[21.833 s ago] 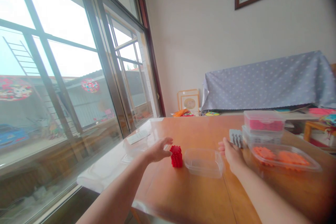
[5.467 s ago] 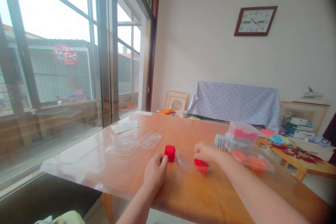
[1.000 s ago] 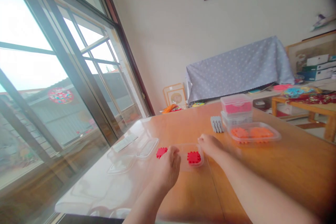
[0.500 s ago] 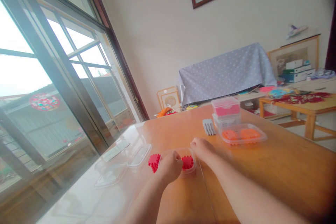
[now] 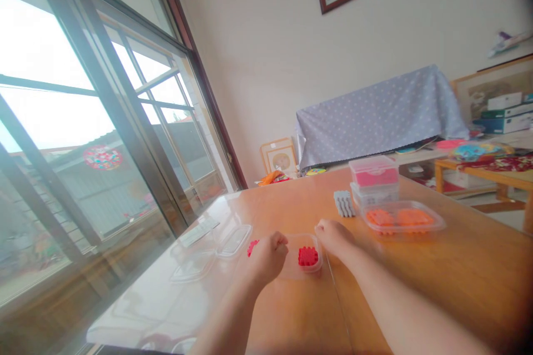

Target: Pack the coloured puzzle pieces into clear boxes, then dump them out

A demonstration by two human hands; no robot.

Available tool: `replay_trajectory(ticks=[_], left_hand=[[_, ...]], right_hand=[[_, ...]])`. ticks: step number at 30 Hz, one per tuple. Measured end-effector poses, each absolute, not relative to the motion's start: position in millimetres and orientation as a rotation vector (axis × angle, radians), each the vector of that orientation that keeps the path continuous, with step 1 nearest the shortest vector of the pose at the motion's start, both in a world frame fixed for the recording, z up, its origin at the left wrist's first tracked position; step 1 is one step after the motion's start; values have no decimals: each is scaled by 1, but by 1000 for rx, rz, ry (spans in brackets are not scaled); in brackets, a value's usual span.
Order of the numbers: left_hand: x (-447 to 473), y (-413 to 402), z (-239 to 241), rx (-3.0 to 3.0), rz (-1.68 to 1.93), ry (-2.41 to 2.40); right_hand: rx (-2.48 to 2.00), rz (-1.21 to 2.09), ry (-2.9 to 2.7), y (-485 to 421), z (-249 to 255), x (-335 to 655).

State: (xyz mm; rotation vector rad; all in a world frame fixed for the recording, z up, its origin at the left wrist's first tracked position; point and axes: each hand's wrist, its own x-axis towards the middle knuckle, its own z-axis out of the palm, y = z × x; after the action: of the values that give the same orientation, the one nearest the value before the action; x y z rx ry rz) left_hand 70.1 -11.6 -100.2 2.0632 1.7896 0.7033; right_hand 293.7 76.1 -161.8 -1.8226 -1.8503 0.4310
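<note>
From my remote seat I see the left hand [image 5: 270, 258] with its fingers curled in; I can't tell whether they grip the left red block [image 5: 252, 248], which shows partly hidden behind it. My view of the right hand [image 5: 336, 239] shows curled fingers at the clear container [image 5: 291, 274]'s far right corner, contact unclear. Inside, at its right end, lies another red block [image 5: 308, 256]. Beyond stands a gray block [image 5: 343, 203], near stacked boxes [image 5: 373, 175].
</note>
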Motion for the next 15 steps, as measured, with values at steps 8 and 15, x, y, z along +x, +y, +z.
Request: replay_trajectory(ticks=[8, 15], left_hand=[[-15, -12, -71, 1967, 972, 1977], [-40, -19, -71, 2158, 710, 1799]], right_hand=[[-1570, 546, -1737, 84, -166, 295], [-1242, 1045, -1788, 73, -166, 290]])
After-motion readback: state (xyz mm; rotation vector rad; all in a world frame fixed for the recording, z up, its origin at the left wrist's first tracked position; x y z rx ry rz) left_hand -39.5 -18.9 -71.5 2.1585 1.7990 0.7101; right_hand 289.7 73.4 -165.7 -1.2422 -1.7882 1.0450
